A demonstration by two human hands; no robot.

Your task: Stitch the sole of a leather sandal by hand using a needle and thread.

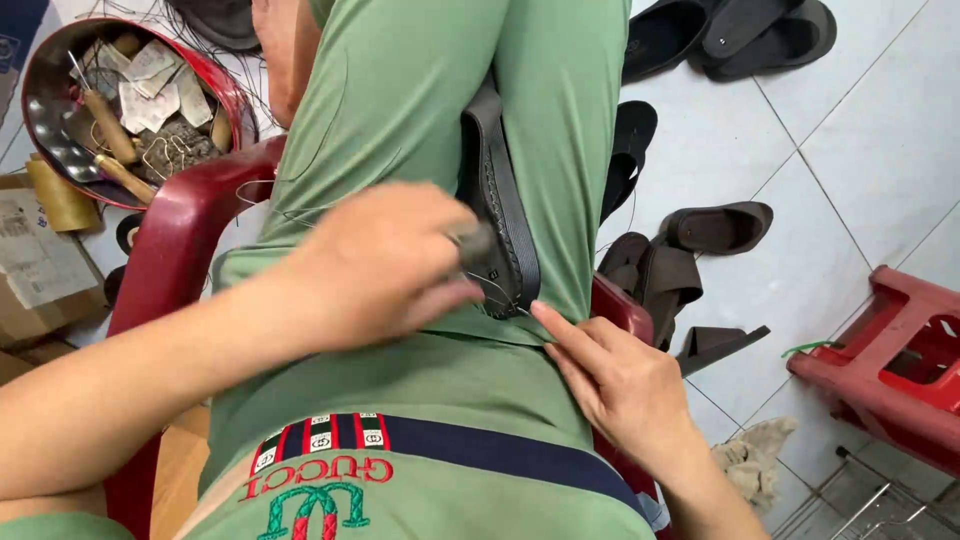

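A black sandal [505, 215] stands on edge, clamped between my knees in green trousers [400, 90]. My left hand [385, 265] reaches in from the left and grips a small tool with a dark handle [478, 243], whose tip is pressed to the sandal's side near its lower end. A thin thread [497, 290] loops out of the sandal there. My right hand [620, 380] comes up from the lower right, its index fingertip touching the sandal's near end beside the thread. Whether those fingers pinch the thread is hidden.
A red round tin [225, 85] with tools, papers and thread sits at upper left, above the red chair arm [175, 245]. Cardboard boxes [40, 270] lie left. Several dark sandals [715, 228] lie on the tiled floor; a red stool [900, 360] and a rag [750, 455] are at right.
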